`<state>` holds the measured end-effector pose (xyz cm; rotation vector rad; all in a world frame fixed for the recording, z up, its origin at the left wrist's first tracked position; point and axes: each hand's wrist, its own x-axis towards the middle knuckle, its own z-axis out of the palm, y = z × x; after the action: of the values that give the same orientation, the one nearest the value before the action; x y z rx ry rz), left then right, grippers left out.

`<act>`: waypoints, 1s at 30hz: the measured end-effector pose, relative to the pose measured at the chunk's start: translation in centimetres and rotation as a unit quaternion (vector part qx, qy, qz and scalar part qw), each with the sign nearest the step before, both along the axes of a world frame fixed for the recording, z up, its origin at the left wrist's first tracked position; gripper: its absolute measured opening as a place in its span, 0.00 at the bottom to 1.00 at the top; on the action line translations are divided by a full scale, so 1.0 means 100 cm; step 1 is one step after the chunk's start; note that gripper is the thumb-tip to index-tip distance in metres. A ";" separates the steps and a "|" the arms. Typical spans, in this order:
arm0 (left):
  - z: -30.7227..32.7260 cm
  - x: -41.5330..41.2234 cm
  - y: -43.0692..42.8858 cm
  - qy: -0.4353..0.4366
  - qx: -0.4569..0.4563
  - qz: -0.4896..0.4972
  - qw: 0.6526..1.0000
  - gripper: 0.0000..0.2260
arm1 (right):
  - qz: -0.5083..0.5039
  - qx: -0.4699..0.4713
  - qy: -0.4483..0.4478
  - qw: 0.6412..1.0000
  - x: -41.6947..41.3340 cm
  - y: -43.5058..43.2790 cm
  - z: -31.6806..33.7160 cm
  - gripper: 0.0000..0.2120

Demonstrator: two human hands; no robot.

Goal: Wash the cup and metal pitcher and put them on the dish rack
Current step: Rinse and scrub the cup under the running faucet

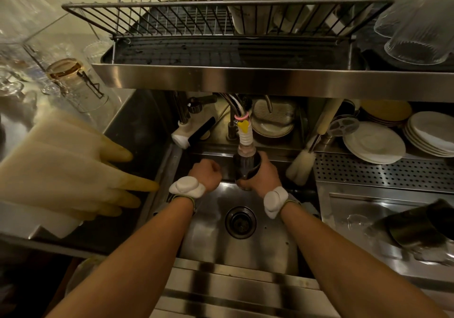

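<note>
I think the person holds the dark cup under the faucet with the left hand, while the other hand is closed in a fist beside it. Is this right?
Not quite. In the head view it is the right hand that holds the dark cup under the faucet. The left hand is the one closed in a fist beside it, above the sink. The rest is right.

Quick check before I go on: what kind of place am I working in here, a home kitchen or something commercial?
Probably a cafe or restaurant wash station. A stainless sink sits under a steel shelf holding a wire dish rack, with stacked saucers and many glasses alongside. The right hand holds a cup under the tap.
</note>
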<state>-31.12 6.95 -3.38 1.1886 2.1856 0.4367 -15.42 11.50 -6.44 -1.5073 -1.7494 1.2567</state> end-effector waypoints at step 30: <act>0.005 -0.010 -0.003 0.012 -0.005 -0.011 1.000 0.13 | 0.083 -0.023 -0.028 0.996 0.000 -0.005 -0.003 0.42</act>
<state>-32.12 6.65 -2.88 1.2174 2.1901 0.4043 -15.46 11.00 -6.70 -1.4606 -1.9271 1.3559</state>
